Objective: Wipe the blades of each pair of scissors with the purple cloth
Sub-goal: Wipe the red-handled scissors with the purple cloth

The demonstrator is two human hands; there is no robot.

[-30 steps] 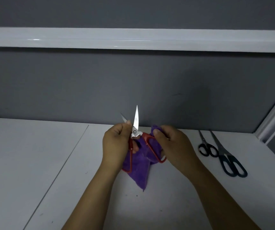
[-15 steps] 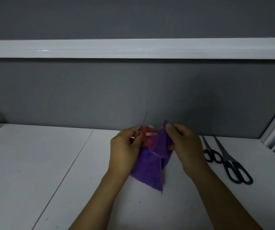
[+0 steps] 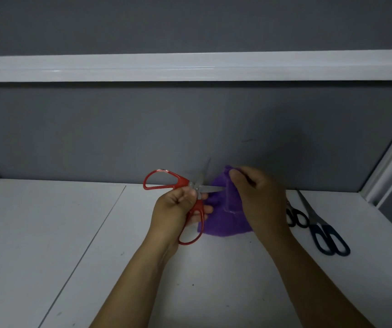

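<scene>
Red-handled scissors (image 3: 164, 181) are spread wide open, held above the white table. My left hand (image 3: 178, 209) grips them near the pivot and along the lower handle. One blade points up toward the grey wall; the other runs right into the purple cloth (image 3: 223, 211). My right hand (image 3: 259, 197) pinches the cloth, folded around that blade. Two more pairs lie flat at the right: small black scissors (image 3: 295, 216) and larger dark blue-handled scissors (image 3: 327, 235).
The white table (image 3: 48, 233) has a seam running diagonally at the left. A grey partition wall with a white rail (image 3: 190, 67) stands close behind. A white frame post (image 3: 389, 166) bounds the right corner.
The red scissors have been spread wide, one handle now sticking out to the upper left. The cloth moved from behind the scissors onto the right-pointing blade, pinched by my right hand.
</scene>
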